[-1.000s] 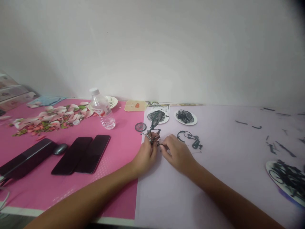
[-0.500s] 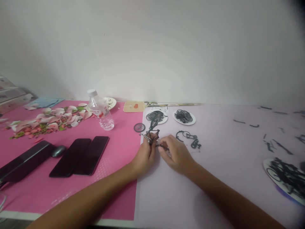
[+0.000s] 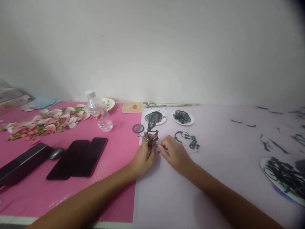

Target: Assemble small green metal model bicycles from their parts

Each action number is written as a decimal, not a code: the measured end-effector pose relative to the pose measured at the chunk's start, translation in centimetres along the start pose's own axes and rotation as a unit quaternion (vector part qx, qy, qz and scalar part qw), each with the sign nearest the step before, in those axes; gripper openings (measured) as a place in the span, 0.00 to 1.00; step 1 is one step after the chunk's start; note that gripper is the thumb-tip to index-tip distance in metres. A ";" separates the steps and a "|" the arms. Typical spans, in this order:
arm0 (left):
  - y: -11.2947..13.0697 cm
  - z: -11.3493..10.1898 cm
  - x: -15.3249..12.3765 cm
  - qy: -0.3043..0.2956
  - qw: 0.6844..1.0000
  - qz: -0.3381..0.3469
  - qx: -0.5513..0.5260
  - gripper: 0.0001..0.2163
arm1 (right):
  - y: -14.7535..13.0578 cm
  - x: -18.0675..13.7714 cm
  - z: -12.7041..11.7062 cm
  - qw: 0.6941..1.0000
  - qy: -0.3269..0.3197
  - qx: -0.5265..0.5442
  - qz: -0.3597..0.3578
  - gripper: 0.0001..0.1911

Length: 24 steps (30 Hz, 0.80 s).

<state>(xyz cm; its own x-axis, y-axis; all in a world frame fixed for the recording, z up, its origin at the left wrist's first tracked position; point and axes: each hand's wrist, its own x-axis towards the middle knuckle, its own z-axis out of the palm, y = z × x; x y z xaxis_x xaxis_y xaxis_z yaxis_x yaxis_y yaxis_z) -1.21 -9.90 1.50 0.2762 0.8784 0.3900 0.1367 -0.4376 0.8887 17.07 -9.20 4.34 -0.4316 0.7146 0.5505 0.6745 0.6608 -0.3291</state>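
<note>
My left hand is closed around a small dark model bicycle frame. A spoked wheel on the frame points up and away from me. My right hand pinches a thin dark piece just right of the frame; most of it is covered by the fingers. A loose spoked wheel lies on the pink mat beyond my left hand. Small dark bicycle parts lie beyond my right hand on the pale surface.
Two white plates of dark parts, a left plate and a right plate, stand near the wall. A larger plate sits far right. Leftward are a water bottle, two phones, a long black case and petal-like pieces.
The view has shifted slightly. My right fingers have drawn together over the thin dark piece, which shows less than before. My left hand keeps its hold on the bicycle frame.
</note>
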 end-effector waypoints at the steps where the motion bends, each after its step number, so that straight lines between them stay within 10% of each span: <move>1: 0.1 0.0 0.0 -0.002 1.000 0.000 -0.001 0.13 | 0.1 0.0 0.0 1.000 0.003 -0.016 -0.004 0.13; 24: 0.0 0.2 0.4 0.020 0.999 -0.010 -0.024 0.12 | -0.5 -0.3 0.1 0.999 -0.009 0.034 0.027 0.06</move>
<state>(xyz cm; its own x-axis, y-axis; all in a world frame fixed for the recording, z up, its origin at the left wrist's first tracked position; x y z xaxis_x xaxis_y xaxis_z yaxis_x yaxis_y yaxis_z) -0.89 -9.59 1.64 0.2355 0.8946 0.3797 0.0960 -0.4102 0.9069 16.80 -9.70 4.29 -0.4065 0.7537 0.5165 0.6550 0.6345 -0.4103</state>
